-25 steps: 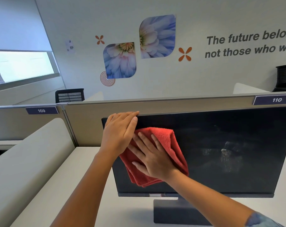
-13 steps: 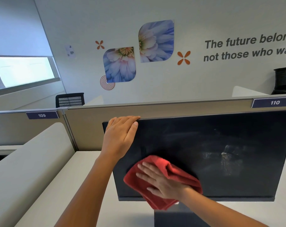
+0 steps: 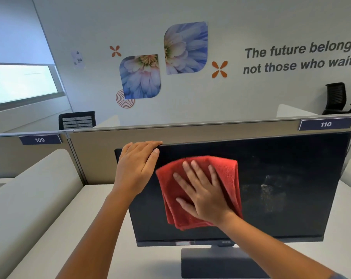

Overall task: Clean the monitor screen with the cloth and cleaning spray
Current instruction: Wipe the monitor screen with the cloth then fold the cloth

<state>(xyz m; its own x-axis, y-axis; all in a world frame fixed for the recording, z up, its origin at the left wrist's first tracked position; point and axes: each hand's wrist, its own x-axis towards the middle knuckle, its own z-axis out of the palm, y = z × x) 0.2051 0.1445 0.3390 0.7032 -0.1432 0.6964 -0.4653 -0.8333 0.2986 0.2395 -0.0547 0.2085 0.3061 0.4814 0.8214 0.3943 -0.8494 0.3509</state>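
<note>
Hands: left hand (image 3: 137, 168) grips monitor (image 3: 271, 178) top, right hand (image 3: 202, 195) flat on cloth (image 3: 225, 172); desk (image 3: 102, 218) white.

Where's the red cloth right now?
Head view: the red cloth is flat against the monitor screen, left of centre, under the right hand, beside the left hand gripping the top corner.

Upper-left corner of the dark flat monitor screen (image 3: 281, 198) hidden under the left hand (image 3: 135, 168), grey lettering on the wall (image 3: 301, 57) cut off at right edge, small white wall notice (image 3: 78, 59) illegible
</note>
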